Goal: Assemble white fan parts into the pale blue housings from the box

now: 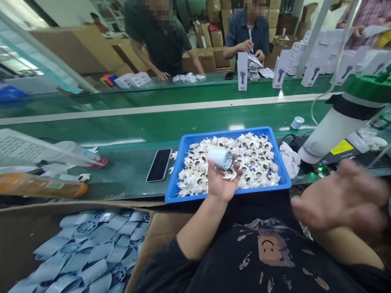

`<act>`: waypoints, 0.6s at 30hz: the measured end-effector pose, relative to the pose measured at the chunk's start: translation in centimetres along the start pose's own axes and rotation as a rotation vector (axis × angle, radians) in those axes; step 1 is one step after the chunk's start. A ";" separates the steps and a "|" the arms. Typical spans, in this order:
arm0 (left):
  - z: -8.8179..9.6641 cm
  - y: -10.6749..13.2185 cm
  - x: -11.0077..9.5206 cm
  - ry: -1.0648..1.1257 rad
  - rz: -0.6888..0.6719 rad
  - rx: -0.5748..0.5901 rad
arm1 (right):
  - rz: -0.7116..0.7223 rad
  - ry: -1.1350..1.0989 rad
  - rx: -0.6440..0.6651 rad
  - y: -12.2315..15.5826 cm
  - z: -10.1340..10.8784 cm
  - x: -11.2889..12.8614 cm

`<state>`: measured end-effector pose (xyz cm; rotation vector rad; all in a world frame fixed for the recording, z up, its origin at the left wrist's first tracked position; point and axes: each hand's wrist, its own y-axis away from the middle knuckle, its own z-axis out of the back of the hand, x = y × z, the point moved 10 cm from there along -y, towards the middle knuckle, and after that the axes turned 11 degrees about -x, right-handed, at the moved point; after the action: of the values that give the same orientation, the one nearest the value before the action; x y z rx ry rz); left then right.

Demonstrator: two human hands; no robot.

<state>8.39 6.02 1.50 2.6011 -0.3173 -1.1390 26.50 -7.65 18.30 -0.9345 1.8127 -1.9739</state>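
Note:
My left hand is wrapped round a light blue plastic cylinder, held lying on its side above the tray. A white fan wheel shows at the fingers of the same hand, below the cylinder. Under it is a blue tray heaped with white fan wheels with dark hubs. My right hand is at the right, smeared by motion, near the black device with the green light; whether it holds anything does not show.
A phone lies left of the tray. A cardboard box of light blue cylinders stands at lower left. At right are a large white tube with a green cap and crumpled paper. Two people work across the green bench.

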 end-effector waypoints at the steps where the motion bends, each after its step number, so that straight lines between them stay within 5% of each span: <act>1: -0.4 0.1 0.1 0.046 0.004 -0.020 | 0.126 -0.047 0.083 1.1 -1.2 2.1; 2: -1.1 0.2 0.3 0.080 0.004 -0.022 | 0.183 -0.079 0.322 2.8 -3.9 3.3; 5: -3.1 1.1 1.1 0.118 0.011 0.046 | 0.231 -0.075 0.584 5.9 -8.0 4.0; 12: -4.5 2.9 2.2 0.111 -0.007 0.182 | 0.298 -0.005 0.352 5.9 -7.9 2.1; 18: -2.9 2.5 1.6 0.113 -0.062 0.075 | 0.123 -0.043 0.432 5.9 -9.0 0.4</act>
<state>11.39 3.71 3.15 2.7458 -0.2621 -1.0132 19.26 -1.84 12.73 -0.7022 1.3053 -2.1235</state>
